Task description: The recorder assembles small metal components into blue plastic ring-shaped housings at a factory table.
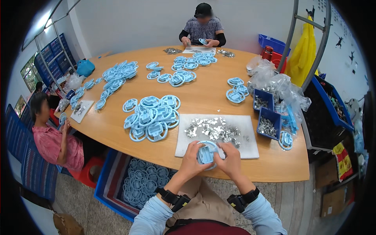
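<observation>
A light-blue round plastic part [205,155], shaped like a toy steering wheel with a blocky middle, is held at the table's near edge. My left hand [190,161] grips its left side, and my right hand [231,160] has its fingers closed on the right side. Whether a small metal piece is also in the right fingers is hidden. Just beyond lies a white foam sheet [245,121] with many loose, shiny metal pieces [213,130] scattered on it. Left of the sheet is a pile of the same blue parts [152,117].
Two dark-blue bins [268,122] of metal pieces stand right of the sheet, near plastic bags [270,74]. Below the table's left edge is a crate [105,188] full of blue parts. One person [203,29] works across the table, another [58,137] sits at left.
</observation>
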A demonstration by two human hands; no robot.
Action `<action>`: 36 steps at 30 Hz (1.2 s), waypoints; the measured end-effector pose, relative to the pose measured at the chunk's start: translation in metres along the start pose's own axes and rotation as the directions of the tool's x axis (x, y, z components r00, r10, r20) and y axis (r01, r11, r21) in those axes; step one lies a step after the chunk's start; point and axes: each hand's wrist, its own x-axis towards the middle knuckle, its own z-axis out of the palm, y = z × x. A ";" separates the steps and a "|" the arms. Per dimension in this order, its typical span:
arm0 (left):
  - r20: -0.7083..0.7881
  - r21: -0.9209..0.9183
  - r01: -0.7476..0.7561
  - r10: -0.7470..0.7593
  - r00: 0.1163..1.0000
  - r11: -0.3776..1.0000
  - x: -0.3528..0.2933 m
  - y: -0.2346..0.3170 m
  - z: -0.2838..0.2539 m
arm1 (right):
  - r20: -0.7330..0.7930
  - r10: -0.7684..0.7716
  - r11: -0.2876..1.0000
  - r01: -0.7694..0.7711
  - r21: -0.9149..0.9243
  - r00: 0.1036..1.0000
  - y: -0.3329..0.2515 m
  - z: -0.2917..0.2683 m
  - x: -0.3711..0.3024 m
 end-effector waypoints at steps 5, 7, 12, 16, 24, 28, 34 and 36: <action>0.037 0.058 -0.075 0.073 0.997 0.995 -0.009 0.017 0.003 | 0.208 0.229 0.948 -0.266 0.172 0.951 0.017 0.012 0.003; 0.052 0.098 -0.077 0.072 0.996 0.992 -0.014 0.023 0.001 | 0.264 0.280 0.927 -0.331 0.176 0.923 0.016 0.009 0.000; 0.245 -0.732 0.477 -0.466 0.850 0.486 -0.034 0.024 -0.006 | 0.305 0.334 0.880 -0.411 0.240 0.892 0.001 0.004 -0.021; 0.473 -0.663 0.672 -0.512 0.717 0.329 -0.038 0.021 -0.016 | 0.316 0.292 0.879 -0.384 0.282 0.902 -0.001 0.005 -0.029; 0.564 -0.589 0.742 -0.495 0.661 0.320 -0.039 0.013 -0.012 | 0.279 0.018 0.930 -0.119 0.348 0.960 0.012 -0.004 -0.017; 0.277 -0.863 0.484 -0.667 0.692 0.143 -0.026 0.001 0.005 | 0.183 0.106 0.994 -0.109 0.001 0.977 0.051 -0.011 0.005; 0.110 -0.979 0.203 -0.768 0.631 0.026 -0.020 0.012 0.019 | 0.196 0.133 0.918 -0.046 -0.394 0.971 0.059 -0.015 0.011; 0.323 -0.931 0.349 -0.690 0.648 -0.108 -0.028 0.015 0.019 | 0.210 0.120 0.916 -0.027 -0.401 0.970 0.057 -0.014 0.012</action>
